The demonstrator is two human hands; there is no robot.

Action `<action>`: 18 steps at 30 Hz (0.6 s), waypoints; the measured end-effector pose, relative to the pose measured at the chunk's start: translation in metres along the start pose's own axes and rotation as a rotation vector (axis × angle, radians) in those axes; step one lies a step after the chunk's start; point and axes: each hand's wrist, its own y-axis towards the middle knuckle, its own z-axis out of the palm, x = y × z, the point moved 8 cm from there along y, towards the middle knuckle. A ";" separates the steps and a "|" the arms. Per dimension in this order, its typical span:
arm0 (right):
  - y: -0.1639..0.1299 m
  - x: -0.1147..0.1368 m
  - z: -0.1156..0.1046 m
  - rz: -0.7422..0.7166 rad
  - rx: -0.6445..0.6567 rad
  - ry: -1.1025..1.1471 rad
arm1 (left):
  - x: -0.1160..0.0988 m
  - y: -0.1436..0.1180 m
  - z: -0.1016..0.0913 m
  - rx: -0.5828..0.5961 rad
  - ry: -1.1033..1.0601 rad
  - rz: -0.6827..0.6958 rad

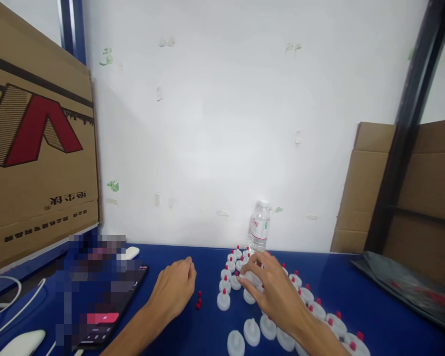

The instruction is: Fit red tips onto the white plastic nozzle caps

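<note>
My left hand (176, 286) is curled closed above the blue table, its fingertips hidden from view. Just to its right lie several small red caps (199, 300). Among the rows of small white plastic bottles is my right hand (270, 283), its thumb and fingers bent around a small white bottle (251, 279) that the fingers partly cover. A group of red-capped white bottles (223, 300) stands to the left of this hand, and another line of them (317, 310) runs along its right. Nearer to me are white bottles without red caps (252, 332).
A clear water bottle (259, 225) stands against the white wall. On the left are a phone (107, 316), white cables (20, 316) and a large cardboard box (40, 133). A grey plastic bag (404, 287) lies at the right, near folded cardboard (367, 188).
</note>
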 end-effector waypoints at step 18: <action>-0.005 -0.022 0.014 0.007 0.224 -0.168 | 0.008 0.004 0.014 0.128 0.024 0.065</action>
